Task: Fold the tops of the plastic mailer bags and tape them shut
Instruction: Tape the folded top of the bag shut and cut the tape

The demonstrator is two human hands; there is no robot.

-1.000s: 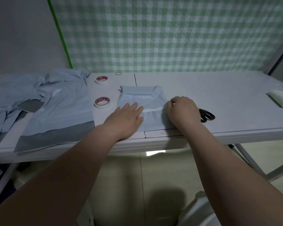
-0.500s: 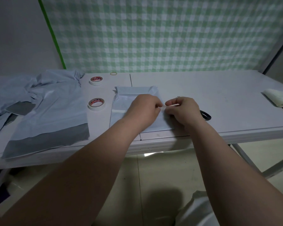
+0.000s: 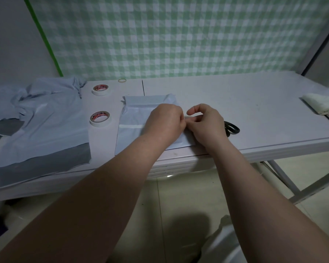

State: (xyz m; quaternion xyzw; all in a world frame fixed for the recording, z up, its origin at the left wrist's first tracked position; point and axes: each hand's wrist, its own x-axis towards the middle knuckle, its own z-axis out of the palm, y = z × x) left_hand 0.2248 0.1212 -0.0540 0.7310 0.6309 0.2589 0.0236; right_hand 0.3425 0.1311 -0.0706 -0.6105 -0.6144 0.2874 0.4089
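Far left of bench (image 3: 245, 95): loose heap of mailer bags (image 3: 42, 126), some flat, some crumpled, dark flaps showing, no fold or tape visible on any. Just right of heap: far tape roll (image 3: 101, 90) and near tape roll (image 3: 100, 119), both lying flat; rubber band (image 3: 122, 80) near back edge.

Centre, near front edge: working bag (image 3: 137, 114), flat, far end folded over, pale strip (image 3: 131, 126) across its left half. Taken as tape, not certain.

Over bag's right half: left hand (image 3: 165, 122), knuckles up, fingers curled, tips meeting those of right hand (image 3: 207, 124). Right thumb and forefinger lifted and apart, remaining fingers curled toward the left. Cannot tell whether anything pinched between the two; contact point hidden.

Scissors (image 3: 233, 128) just beyond right hand; folded cloth (image 3: 323, 105) far right.

Judged progress: fold done on this bag, taping under way, right side apparently unfinished. Heap at left all to do. No finished bags in view.
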